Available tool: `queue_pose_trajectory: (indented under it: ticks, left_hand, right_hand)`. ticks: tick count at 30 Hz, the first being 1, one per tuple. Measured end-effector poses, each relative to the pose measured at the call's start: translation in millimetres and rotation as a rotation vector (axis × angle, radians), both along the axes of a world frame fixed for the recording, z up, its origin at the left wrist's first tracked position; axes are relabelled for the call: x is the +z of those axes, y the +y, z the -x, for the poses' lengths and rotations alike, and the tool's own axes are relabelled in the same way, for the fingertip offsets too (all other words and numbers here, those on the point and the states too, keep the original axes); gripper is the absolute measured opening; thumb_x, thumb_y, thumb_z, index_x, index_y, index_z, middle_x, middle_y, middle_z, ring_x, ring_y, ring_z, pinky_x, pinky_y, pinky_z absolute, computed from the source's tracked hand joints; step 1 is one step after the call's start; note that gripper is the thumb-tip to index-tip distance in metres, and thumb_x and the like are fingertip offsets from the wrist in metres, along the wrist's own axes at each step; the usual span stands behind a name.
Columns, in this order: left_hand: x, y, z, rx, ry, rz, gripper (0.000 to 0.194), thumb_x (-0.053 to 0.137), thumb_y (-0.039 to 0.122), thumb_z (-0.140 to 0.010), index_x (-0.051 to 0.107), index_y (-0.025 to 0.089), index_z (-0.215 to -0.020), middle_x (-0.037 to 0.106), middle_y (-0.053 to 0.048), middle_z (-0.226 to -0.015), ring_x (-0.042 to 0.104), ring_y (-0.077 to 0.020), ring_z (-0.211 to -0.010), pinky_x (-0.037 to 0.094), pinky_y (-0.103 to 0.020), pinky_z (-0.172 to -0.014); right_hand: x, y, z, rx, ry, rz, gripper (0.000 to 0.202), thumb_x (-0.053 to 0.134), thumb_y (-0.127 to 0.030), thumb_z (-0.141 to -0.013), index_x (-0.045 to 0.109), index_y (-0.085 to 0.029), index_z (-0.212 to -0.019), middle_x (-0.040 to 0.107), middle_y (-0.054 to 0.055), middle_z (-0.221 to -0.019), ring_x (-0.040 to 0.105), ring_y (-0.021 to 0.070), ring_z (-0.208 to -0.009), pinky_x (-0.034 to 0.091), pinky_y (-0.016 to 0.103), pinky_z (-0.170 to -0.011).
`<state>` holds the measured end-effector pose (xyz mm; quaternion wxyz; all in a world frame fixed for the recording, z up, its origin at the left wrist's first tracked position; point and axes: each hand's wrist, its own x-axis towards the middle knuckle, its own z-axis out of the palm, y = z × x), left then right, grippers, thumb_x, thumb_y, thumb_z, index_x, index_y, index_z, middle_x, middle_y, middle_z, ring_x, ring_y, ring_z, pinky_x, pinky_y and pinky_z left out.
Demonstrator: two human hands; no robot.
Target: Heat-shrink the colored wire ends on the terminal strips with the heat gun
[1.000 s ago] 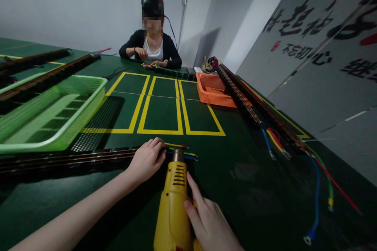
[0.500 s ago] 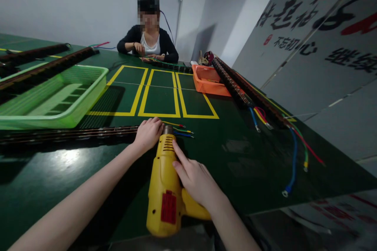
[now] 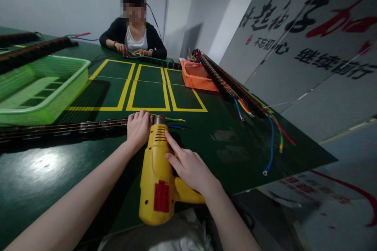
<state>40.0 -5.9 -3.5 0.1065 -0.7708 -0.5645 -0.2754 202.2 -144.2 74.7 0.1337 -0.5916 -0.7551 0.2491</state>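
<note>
A yellow heat gun (image 3: 156,172) with a red label lies on its side, its metal nozzle pointing away from me. My right hand (image 3: 188,164) grips it, index finger stretched along the vents. Beside the nozzle, my left hand (image 3: 139,128) is closed on the end of a long dark wired strip (image 3: 88,127); its fingertips are partly hidden. Past that hand, thin coloured wires (image 3: 176,119) with metal lugs stick out to the right, behind the nozzle.
Green basket (image 3: 59,102) at left, under another dark strip (image 3: 35,53). Orange basket (image 3: 197,76) and more strips (image 3: 219,78) with lugged wires at right. Across the green table (image 3: 188,145) a person (image 3: 137,39) works with both hands.
The whole view has shifted, so the table things sit further left and slightly higher. Both hands keep their holds beside the nozzle. The person's hands across the table have moved a little.
</note>
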Motion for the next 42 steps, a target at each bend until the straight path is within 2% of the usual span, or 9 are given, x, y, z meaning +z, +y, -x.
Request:
queue_pose_trajectory:
  ticks: [6, 10, 14, 17, 21, 31, 37, 42]
  left_hand:
    - [-0.1, 1, -2, 0.004, -0.009, -0.019, 0.036, 0.025, 0.030, -0.094, 0.057, 0.015, -0.092, 0.061, -0.011, -0.094, 0.054, -0.0253, -0.089, 0.035, -0.038, -0.078]
    - [0.8, 0, -4, -0.003, -0.017, -0.013, 0.031, 0.030, 0.031, -0.093, 0.057, 0.016, -0.091, 0.061, -0.011, -0.095, 0.054, -0.0258, -0.091, 0.036, -0.038, -0.079]
    - [2.4, 0, -5, -0.027, -0.036, 0.015, 0.031, 0.031, 0.033, -0.092, 0.057, 0.015, -0.093, 0.060, -0.011, -0.098, 0.054, -0.0264, -0.092, 0.036, -0.039, -0.079]
    - [3.3, 0, -5, -0.031, -0.050, 0.033, 0.032, 0.030, 0.033, -0.092, 0.057, 0.015, -0.094, 0.060, -0.012, -0.099, 0.054, -0.0273, -0.092, 0.036, -0.040, -0.079]
    - [3.9, 0, -5, -0.026, -0.076, 0.054, 0.034, 0.028, 0.032, -0.092, 0.057, 0.015, -0.093, 0.060, -0.013, -0.097, 0.054, -0.0277, -0.091, 0.036, -0.041, -0.079]
    - [2.8, 1, -3, -0.042, -0.100, 0.055, 0.024, 0.035, 0.021, -0.086, 0.058, 0.017, -0.090, 0.061, -0.009, -0.099, 0.054, -0.0244, -0.093, 0.037, -0.039, -0.082]
    - [4.3, 0, -2, -0.063, -0.127, 0.070, 0.025, 0.034, 0.021, -0.086, 0.058, 0.017, -0.091, 0.061, -0.008, -0.101, 0.054, -0.0236, -0.095, 0.037, -0.039, -0.084]
    - [4.4, 0, -2, -0.073, -0.125, 0.074, 0.024, 0.035, 0.022, -0.085, 0.058, 0.018, -0.090, 0.062, -0.008, -0.100, 0.054, -0.0240, -0.095, 0.037, -0.039, -0.083]
  right_hand:
    - [-0.4, 1, -10, -0.065, 0.037, 0.007, 0.054, 0.029, -0.043, -0.095, 0.006, -0.038, -0.144, 0.054, 0.003, -0.130, 0.055, 0.0240, -0.114, 0.042, 0.034, -0.085]
    - [-4.3, 4, -28, -0.142, 0.025, 0.021, 0.053, 0.025, -0.047, -0.095, 0.008, -0.036, -0.144, 0.060, 0.004, -0.122, 0.059, 0.0239, -0.108, 0.044, 0.034, -0.082]
    - [-8.1, 3, -47, -0.235, 0.001, 0.024, 0.055, 0.021, -0.048, -0.095, 0.007, -0.031, -0.145, 0.066, 0.005, -0.105, 0.065, 0.0214, -0.089, 0.045, 0.033, -0.074]
    - [-9.3, -1, -52, -0.279, -0.008, 0.009, 0.053, 0.019, -0.047, -0.095, 0.008, -0.032, -0.145, 0.064, 0.006, -0.110, 0.063, 0.0226, -0.094, 0.045, 0.035, -0.077]
    - [-8.3, -8, -44, -0.263, -0.004, -0.003, 0.052, 0.018, -0.046, -0.096, 0.010, -0.033, -0.145, 0.060, 0.007, -0.120, 0.058, 0.0228, -0.108, 0.042, 0.035, -0.085]
    - [-4.3, -4, 1, -0.100, -0.003, 0.012, 0.050, 0.024, -0.044, -0.096, 0.011, -0.038, -0.143, 0.064, 0.003, -0.113, 0.061, 0.0229, -0.101, 0.042, 0.031, -0.075]
    - [-1.0, -4, 1, -0.105, 0.030, 0.020, 0.050, 0.025, -0.045, -0.096, 0.012, -0.038, -0.143, 0.063, 0.002, -0.115, 0.060, 0.0202, -0.103, 0.041, 0.029, -0.078]
    - [-1.9, -2, -9, -0.163, 0.044, 0.039, 0.050, 0.025, -0.049, -0.095, 0.011, -0.041, -0.143, 0.063, 0.003, -0.115, 0.060, 0.0239, -0.103, 0.042, 0.033, -0.078]
